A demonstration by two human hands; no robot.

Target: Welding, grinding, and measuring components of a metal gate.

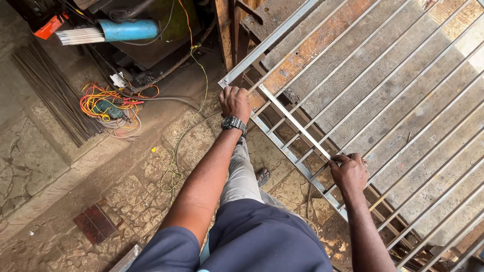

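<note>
The left hand [235,102] is closing its grip on the near corner of a grey metal grille [353,95], fingers wrapped over the frame's edge bar where the two outer rails meet. A dark wristwatch [232,123] is sitting on that wrist. The right hand [349,173] is gripping the same grille further along its lower frame rail, fingers curled around the rail and one thin cross bar beside it.

The grille is lying flat on a rusted, worn tabletop [322,50], its near corner and lower rail overhanging the edge above the cracked stone floor [126,196]. Its thin parallel bars are running diagonally up toward the right edge of the view.

The person is standing at the overhanging rail in grey trousers, one sandalled foot [262,176] showing below it. On the floor to the left, a tangle of coloured wires [108,103] is lying near a bundle of dark steel rods [55,95]. A blue tube holding welding rods [108,31] is resting at the top left. A thin yellow-green cable [174,166] is trailing across the floor.
</note>
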